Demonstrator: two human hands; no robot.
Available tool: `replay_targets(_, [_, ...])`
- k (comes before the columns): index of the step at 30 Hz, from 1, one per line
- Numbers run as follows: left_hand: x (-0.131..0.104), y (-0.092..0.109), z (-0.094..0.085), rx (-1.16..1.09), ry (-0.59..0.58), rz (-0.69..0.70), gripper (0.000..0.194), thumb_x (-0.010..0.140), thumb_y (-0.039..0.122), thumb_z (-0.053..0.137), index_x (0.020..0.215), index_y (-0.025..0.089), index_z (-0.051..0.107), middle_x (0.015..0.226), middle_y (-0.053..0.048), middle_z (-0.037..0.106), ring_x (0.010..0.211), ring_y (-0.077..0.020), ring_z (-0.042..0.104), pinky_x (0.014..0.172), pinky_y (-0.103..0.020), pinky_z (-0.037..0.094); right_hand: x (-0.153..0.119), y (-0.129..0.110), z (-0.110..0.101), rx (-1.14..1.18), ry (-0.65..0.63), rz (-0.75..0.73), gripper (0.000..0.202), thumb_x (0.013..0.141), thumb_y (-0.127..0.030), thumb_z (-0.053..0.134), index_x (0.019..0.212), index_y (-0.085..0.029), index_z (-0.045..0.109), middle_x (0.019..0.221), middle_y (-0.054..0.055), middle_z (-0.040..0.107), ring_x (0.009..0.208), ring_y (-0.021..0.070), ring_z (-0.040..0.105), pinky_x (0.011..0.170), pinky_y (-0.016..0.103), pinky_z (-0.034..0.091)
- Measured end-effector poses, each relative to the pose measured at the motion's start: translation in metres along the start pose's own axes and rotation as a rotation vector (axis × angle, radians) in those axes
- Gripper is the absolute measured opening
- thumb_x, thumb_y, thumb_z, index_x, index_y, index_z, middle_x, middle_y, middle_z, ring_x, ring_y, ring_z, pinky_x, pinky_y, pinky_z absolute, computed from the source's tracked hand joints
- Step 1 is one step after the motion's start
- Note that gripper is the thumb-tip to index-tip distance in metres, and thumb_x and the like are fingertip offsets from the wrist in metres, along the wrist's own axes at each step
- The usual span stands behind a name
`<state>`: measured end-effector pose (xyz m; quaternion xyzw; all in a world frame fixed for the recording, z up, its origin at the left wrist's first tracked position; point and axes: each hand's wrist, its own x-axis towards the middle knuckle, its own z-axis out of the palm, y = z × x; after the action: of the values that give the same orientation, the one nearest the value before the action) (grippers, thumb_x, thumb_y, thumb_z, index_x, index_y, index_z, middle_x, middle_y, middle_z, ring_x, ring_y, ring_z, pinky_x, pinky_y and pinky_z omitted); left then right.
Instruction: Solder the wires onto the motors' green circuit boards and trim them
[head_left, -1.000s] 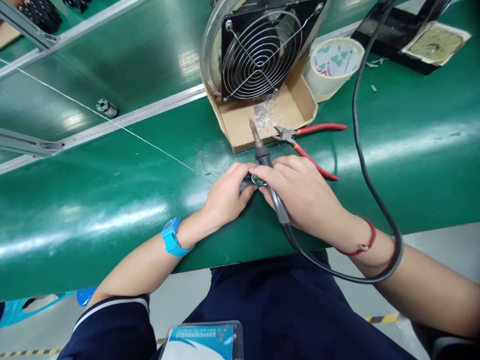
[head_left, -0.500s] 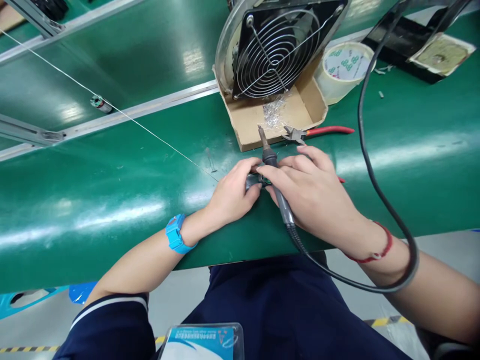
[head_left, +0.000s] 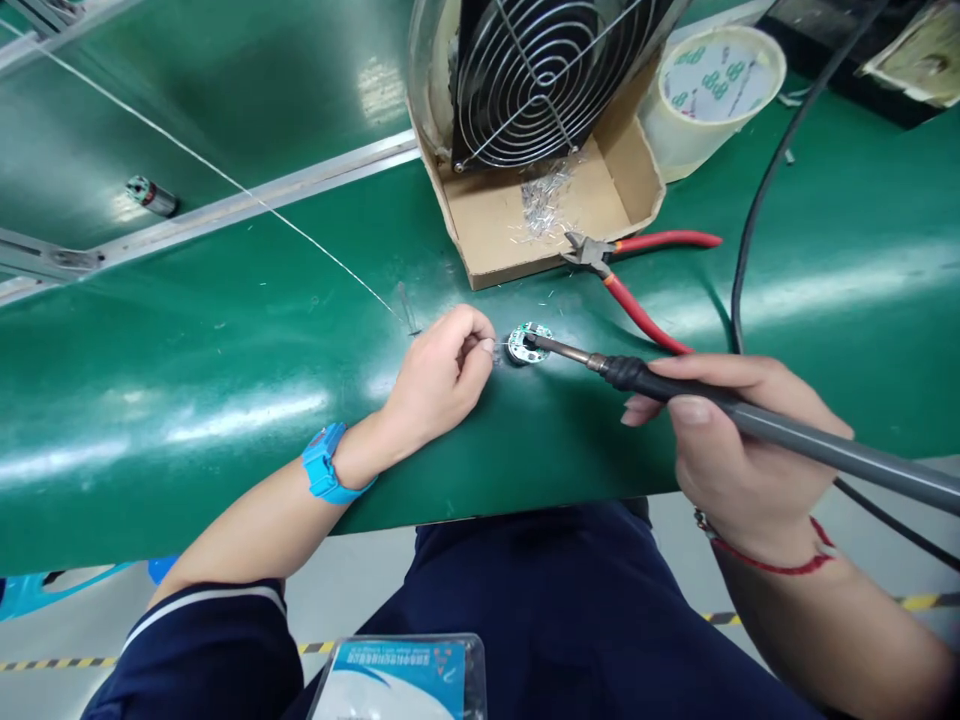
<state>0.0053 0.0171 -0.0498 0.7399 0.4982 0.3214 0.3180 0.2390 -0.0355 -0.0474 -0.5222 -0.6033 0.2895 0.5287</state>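
Observation:
A soldering iron is held in my right hand, its tip touching the round circuit board on top of a small part that stands on the green table. Just left of the board, my left hand pinches the end of a thin solder wire, which reaches the board's edge. A white line runs from the upper left down to the table beside my left hand.
A cardboard tray with metal clippings stands under a fan. Red-handled cutters lie at its front corner, and a tape roll is to the right. A small cylindrical part lies at the upper left.
The small part now stands upright on the table, out of both hands. My right hand has moved right and turned the iron, bringing its tip onto the board. My left hand has shifted slightly left.

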Motion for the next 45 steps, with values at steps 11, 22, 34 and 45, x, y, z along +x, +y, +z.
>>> replay_targets(11, [0.001,0.001,0.0,0.064,0.021,0.057,0.016,0.087,0.005,0.048,0.08,0.019,0.05,0.075,0.002,0.057,0.069,-0.0099,0.051,0.063,-0.024,0.042,-0.004,0.002,0.0,0.008,0.016,0.079,0.016,0.081,-0.023,0.07,0.096,-0.021,0.076,0.069,0.002,0.072,0.051,0.0174,0.068,0.045,0.026,0.056])
replay_targets(22, [0.001,0.001,0.001,0.149,0.018,0.094,0.015,0.089,0.006,0.048,0.082,0.02,0.051,0.079,0.001,0.059,0.069,-0.0107,0.051,0.062,-0.025,0.041,-0.003,0.001,-0.001,-0.008,-0.016,0.041,0.02,0.081,-0.021,0.07,0.099,-0.024,0.076,0.068,0.001,0.073,0.051,0.0186,0.069,0.043,0.027,0.056])
replay_targets(34, [0.0,-0.002,0.006,-0.105,-0.087,-0.038,0.02,0.092,0.01,0.05,0.109,0.02,0.053,0.088,0.0,0.059,0.069,-0.0096,0.054,0.066,-0.024,0.048,0.008,-0.001,-0.01,-0.043,-0.102,-0.076,0.028,0.081,-0.015,0.07,0.106,-0.025,0.076,0.072,0.0,0.074,0.056,0.0147,0.07,0.046,0.022,0.056])
replay_targets(45, [0.004,0.0,0.003,-0.012,-0.231,-0.005,0.039,0.09,0.009,0.055,0.127,0.019,0.056,0.092,-0.002,0.059,0.086,-0.015,0.06,0.078,-0.028,0.049,0.028,-0.021,-0.014,-0.139,-0.148,0.046,0.012,0.086,-0.032,0.071,0.093,-0.024,0.076,0.065,-0.001,0.07,0.051,0.0116,0.066,0.044,0.023,0.051])
